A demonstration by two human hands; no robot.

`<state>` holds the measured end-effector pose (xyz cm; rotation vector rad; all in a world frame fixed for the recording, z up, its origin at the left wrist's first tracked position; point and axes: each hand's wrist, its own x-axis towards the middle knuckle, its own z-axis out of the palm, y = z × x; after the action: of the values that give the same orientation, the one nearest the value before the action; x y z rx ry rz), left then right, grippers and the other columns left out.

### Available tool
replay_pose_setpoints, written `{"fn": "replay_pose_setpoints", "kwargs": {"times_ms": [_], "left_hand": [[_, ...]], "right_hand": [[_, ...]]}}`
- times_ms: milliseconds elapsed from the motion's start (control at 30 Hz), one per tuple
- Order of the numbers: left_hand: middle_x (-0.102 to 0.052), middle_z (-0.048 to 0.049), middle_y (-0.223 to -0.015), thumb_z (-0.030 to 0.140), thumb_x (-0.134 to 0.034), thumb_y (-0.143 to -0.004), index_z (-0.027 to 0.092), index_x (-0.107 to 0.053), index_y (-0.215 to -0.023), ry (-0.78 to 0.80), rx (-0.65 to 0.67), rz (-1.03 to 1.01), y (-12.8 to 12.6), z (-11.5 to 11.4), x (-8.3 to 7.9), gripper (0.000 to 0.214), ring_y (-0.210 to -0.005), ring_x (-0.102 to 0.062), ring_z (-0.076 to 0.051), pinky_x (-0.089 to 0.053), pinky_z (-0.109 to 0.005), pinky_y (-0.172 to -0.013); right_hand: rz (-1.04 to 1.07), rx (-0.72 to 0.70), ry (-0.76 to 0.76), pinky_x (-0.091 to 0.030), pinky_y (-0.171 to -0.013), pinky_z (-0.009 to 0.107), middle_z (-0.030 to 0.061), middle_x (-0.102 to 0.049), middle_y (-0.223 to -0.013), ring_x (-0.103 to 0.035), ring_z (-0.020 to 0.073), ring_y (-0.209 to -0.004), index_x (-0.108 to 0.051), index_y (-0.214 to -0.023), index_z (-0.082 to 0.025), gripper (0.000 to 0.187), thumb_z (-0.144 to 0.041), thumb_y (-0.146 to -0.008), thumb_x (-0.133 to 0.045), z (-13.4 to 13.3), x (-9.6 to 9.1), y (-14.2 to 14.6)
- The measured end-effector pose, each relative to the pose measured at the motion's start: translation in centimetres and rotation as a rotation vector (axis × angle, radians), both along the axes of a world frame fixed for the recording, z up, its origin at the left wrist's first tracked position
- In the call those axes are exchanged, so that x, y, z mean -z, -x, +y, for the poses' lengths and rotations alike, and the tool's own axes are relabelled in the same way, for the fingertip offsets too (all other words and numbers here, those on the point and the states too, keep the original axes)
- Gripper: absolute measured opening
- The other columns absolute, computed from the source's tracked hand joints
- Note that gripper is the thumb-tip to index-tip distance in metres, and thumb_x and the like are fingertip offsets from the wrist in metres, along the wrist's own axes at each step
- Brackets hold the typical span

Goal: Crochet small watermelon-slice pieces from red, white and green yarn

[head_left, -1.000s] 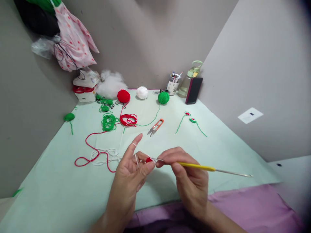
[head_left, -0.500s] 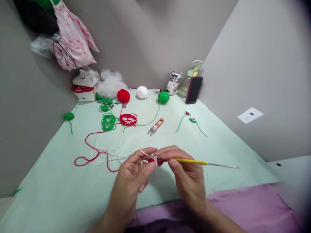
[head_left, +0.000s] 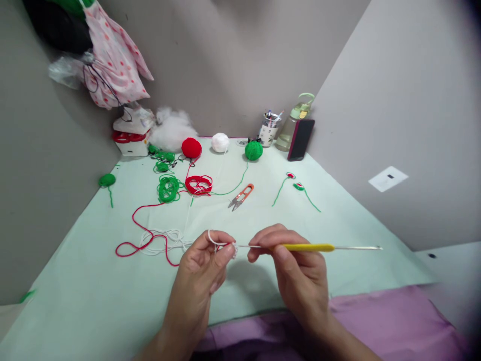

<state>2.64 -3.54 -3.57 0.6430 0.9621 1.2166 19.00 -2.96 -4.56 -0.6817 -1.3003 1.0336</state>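
My left hand (head_left: 205, 263) is closed in a pinch on a tiny red and white crochet piece (head_left: 233, 249), with white yarn looped over its index finger. My right hand (head_left: 296, 265) grips a yellow-handled crochet hook (head_left: 308, 247) lying level, its metal tip reaching the piece. White yarn (head_left: 165, 240) and red yarn (head_left: 150, 235) trail loose on the pale green cloth (head_left: 93, 281) left of my hands.
Orange thread snips (head_left: 240, 196) lie ahead. Red (head_left: 191, 148), white (head_left: 220, 142) and green (head_left: 253, 150) yarn balls sit at the back, with a pen cup (head_left: 268, 131), bottle (head_left: 291, 128) and phone (head_left: 300, 140). Two small finished pieces (head_left: 295, 181) lie right; green tangles (head_left: 167, 188) lie left.
My left index finger has curled down from pointing up into a pinch. The right hand has drawn the hook a little rightward and levelled it, so the red piece is mostly hidden.
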Motion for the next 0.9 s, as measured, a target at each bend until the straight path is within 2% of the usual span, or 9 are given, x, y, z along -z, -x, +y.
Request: {"fn": "replay_pose_setpoints", "kwargs": {"times_ms": [700,900], "left_hand": [[-0.034,0.0112,-0.055,0.037,-0.083,-0.090,0.021,-0.073,-0.085,-0.010,0.045,0.046,0.14,0.06,0.08,0.020,-0.050,-0.017,-0.007,-0.015,-0.023,-0.049],[-0.038,0.0095,-0.056,0.038,-0.084,-0.088,0.022,-0.076,-0.084,-0.052,-0.006,0.137,0.21,-0.18,0.31,0.018,-0.051,-0.020,-0.009,-0.019,-0.024,-0.048]], "right_hand": [[-0.059,0.006,-0.010,-0.059,-0.079,0.035,0.0052,-0.075,-0.095,-0.072,0.0190,-0.086,-0.080,-0.110,-0.024,0.022,-0.023,-0.110,-0.058,-0.07,-0.11,-0.08],[-0.169,0.057,-0.078,-0.058,-0.080,0.035,0.0049,-0.076,-0.092,-0.071,0.0199,-0.089,-0.080,-0.109,-0.024,0.023,-0.020,-0.110,-0.057,-0.20,-0.62,-0.18]]}}
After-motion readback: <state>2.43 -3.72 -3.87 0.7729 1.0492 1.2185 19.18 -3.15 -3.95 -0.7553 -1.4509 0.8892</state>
